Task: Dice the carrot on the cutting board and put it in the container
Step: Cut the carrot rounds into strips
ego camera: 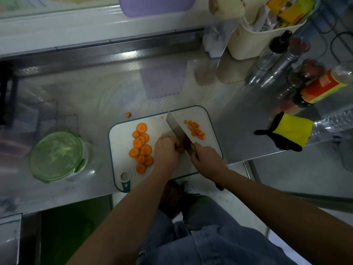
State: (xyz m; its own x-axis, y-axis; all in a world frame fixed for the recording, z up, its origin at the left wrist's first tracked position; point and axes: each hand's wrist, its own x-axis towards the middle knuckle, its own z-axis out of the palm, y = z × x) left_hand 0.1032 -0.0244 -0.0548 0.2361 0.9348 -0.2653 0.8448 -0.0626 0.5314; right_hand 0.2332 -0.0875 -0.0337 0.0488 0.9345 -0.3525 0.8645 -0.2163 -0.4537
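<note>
Step in hand: dicing, judged under half done. Lower centre of frame, the left hand (165,150) curls its fingers over a carrot piece (180,149), largely hidden, tight against the cleaver (176,129); the right hand (205,159) grips the cleaver's handle. Recommended: keep the left fingertips tucked behind the knuckles and cut straight down in even strips. On the cutting board (118,159), the carrot slices (141,148) lie uncut left of the hands; the diced carrot (196,129) is heaped right of the blade. At left on the worktop (76,96) the container (57,155) has its green lid on, which would block loading. A carrot end (128,114) lies just off the board's upper edge. Right of frame: yellow-and-black glove (290,132), sauce bottle (322,88), cream caddy (254,39).
</note>
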